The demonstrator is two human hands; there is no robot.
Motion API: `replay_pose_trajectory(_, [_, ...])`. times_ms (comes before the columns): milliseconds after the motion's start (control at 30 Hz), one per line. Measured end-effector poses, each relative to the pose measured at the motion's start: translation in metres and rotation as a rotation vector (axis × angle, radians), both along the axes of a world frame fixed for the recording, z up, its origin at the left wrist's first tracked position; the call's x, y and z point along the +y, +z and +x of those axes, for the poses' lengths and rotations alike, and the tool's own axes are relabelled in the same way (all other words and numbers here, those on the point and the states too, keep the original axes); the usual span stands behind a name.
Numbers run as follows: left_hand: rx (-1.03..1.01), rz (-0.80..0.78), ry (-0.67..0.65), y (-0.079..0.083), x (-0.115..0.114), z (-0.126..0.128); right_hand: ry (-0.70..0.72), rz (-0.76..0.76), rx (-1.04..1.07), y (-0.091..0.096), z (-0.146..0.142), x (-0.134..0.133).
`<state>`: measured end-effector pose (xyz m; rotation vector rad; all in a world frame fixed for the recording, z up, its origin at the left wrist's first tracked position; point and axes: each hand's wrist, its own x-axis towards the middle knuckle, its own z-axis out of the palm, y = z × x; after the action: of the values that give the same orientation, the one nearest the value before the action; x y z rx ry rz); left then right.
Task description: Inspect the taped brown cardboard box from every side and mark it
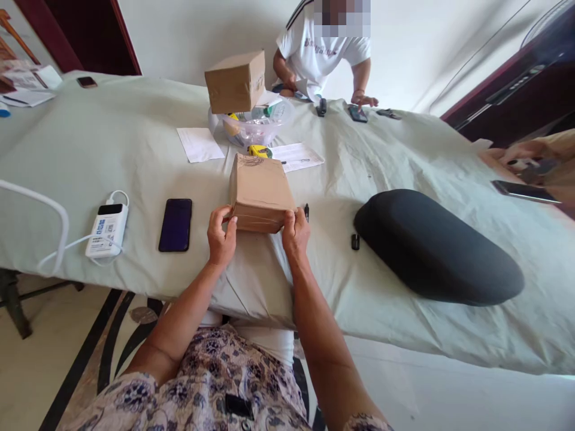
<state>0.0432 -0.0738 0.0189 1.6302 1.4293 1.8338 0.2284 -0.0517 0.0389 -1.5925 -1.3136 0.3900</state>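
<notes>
A small brown cardboard box [263, 185] is between my hands at the near side of the cloth-covered table [332, 281]. My left hand [222, 236] grips its near left corner, thumb and fingers pinched on it. At the near right corner my right hand [295, 233] holds it the same way. Just right of that hand lies a black marker pen [306, 212], partly hidden. Behind the box sit a yellow tape measure [259, 151] and a printed sheet [299, 157] with a pen on it.
A phone [175, 225] and a white power bank [106, 230] with cables lie to the left. To the right are a small black cap [355, 242] and a long black padded seat [440, 248]. Farther back, a larger box [236, 84] rests on a clear basin [256, 131]; a person [326, 54] sits opposite.
</notes>
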Motion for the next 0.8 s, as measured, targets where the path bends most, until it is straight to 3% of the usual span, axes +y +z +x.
replay_pose_trajectory(100, [-0.033,-0.012,-0.018,-0.001,0.000,0.003,-0.024,-0.001,0.000,-0.003,-0.001,0.000])
replay_pose_trajectory(233, [-0.097,-0.155,0.038,0.001,0.000,0.005,-0.040,0.054,-0.023,-0.009,-0.004,-0.001])
replay_pose_trajectory(467, [-0.117,-0.223,0.144,0.006,0.000,-0.004,0.048,0.128,-0.137,-0.018,-0.015,-0.007])
replay_pose_trajectory(800, [0.007,-0.194,0.146,0.002,0.000,-0.002,0.044,0.010,-0.163,-0.022,-0.019,-0.008])
